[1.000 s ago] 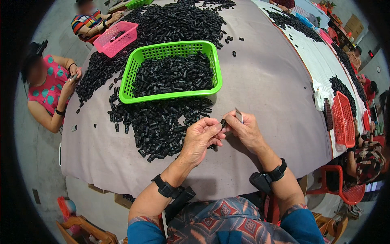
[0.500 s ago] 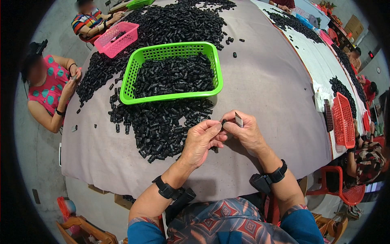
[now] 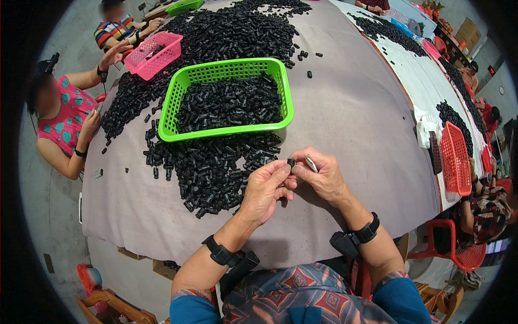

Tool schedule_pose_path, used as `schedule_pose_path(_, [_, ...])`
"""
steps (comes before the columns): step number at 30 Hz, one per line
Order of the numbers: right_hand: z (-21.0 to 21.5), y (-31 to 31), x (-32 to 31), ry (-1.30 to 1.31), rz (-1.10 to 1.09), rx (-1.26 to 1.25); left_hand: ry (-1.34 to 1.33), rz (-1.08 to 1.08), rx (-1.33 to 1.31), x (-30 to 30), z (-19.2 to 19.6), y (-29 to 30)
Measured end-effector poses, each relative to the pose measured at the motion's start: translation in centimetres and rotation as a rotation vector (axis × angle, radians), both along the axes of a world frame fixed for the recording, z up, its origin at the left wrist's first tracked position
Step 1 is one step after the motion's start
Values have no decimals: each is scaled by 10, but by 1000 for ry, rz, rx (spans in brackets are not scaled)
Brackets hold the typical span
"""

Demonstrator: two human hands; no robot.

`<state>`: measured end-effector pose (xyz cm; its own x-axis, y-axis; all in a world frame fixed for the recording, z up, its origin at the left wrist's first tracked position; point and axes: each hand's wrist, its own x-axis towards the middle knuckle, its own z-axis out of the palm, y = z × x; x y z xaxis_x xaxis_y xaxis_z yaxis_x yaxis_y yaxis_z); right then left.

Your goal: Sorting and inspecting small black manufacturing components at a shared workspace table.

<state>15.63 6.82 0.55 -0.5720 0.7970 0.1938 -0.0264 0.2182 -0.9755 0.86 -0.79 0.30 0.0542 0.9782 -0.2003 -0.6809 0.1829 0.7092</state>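
Note:
Between the thumb and fingertips of my left hand is a small black plastic part. My right hand meets it there, its thumb tip close against the part. A short flat silver blade is gripped in my right fingers and juts up past the thumb. Both hands hover over the cloth-covered table, just right of a loose pile of similar black parts. Behind that pile a green plastic basket holds many more of them.
A large heap of black parts spreads across the far table, with a pink basket at its left. Two people sit along the left edge, one in a pink sleeveless top. To the right, a red basket rests on a white-covered table.
The blade in my right hand has tilted and looks narrower; the black part shows more clearly between my fingers. At left, the person in pink has reached a hand toward the pink basket.

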Motion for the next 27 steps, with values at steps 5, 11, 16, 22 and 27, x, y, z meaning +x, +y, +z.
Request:
schedule_pose_path(5, [6,-1,1,33,78,-88,-126,-48,-4,-2,-6,0])
schedule_pose_path(11, [12,-4,-1,87,95,-246,-138,-57,-14,-2,-4,1])
schedule_pose_path(16, [14,-5,-2,110,88,-356,-155,-60,-19,-3,-5,2])
schedule_pose_path(22, [21,-3,2,41,106,-502,-129,-27,-16,-1,-2,1])
schedule_pose_path(27, [17,-5,0,52,90,-369,-108,-29,1,-1,-4,0])
